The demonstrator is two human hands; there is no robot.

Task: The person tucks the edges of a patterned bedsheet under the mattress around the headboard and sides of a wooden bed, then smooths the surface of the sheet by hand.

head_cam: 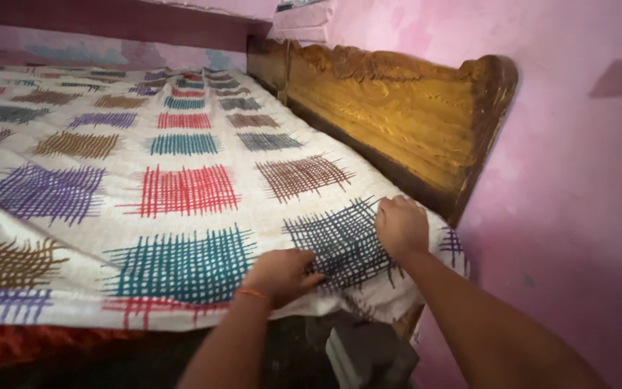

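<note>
left hand (280,275) pinches sheet (181,151) edge | right hand (400,225) clutches corner, 3 o'clock by headboard (397,122) | risk: uneven pull bunches sheet

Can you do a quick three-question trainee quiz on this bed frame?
1. True or false: both hands rest on the sheet.
2. Which colour is the hatched square under the right hand? A red, B dark blue, C brown.
3. What stands along the bed's right side?

Key:
1. True; the left hand grips the edge.
2. B.
3. A carved wooden board, against the pink wall.
</note>
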